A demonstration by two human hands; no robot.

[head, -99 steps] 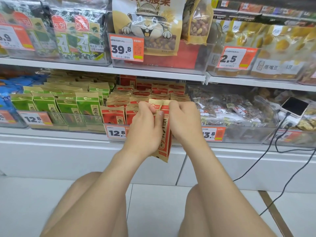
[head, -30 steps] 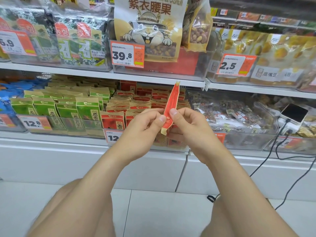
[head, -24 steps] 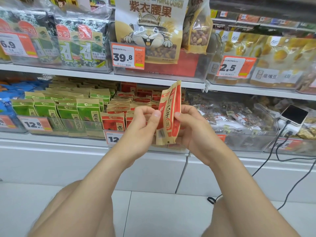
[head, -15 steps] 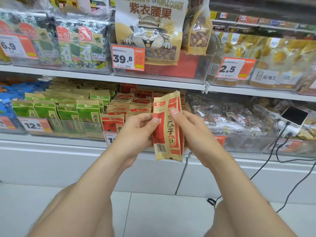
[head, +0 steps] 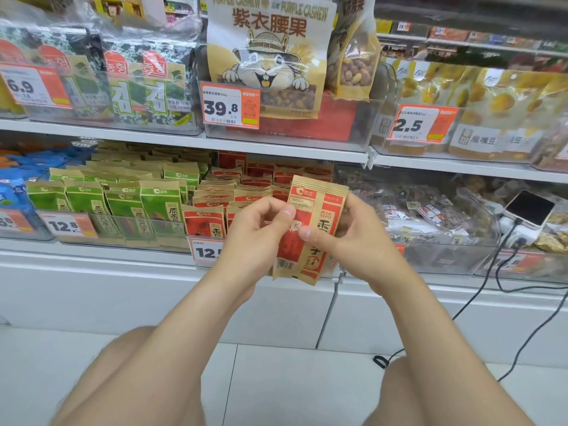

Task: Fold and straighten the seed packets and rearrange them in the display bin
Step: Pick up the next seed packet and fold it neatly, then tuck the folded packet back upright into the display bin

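Both hands (head: 258,238) pinch an upright seed packet (head: 313,229) before the display bin (head: 196,259).

White lower shelf (head: 92,255) carries clear bins (head: 445,259) side by side: green packets (head: 159,204) left, red seed packets (head: 215,198) in the middle display bin (head: 196,265), mixed snack bags (head: 430,210) right

hands: 2, left hand (head: 255,238), right hand (head: 353,241) | red packet (head: 319,210) held: 1 | green packets (head: 159,204), near row: 4 | price tags (head: 229,106), upper shelf: 3 | phone (head: 528,207): 1
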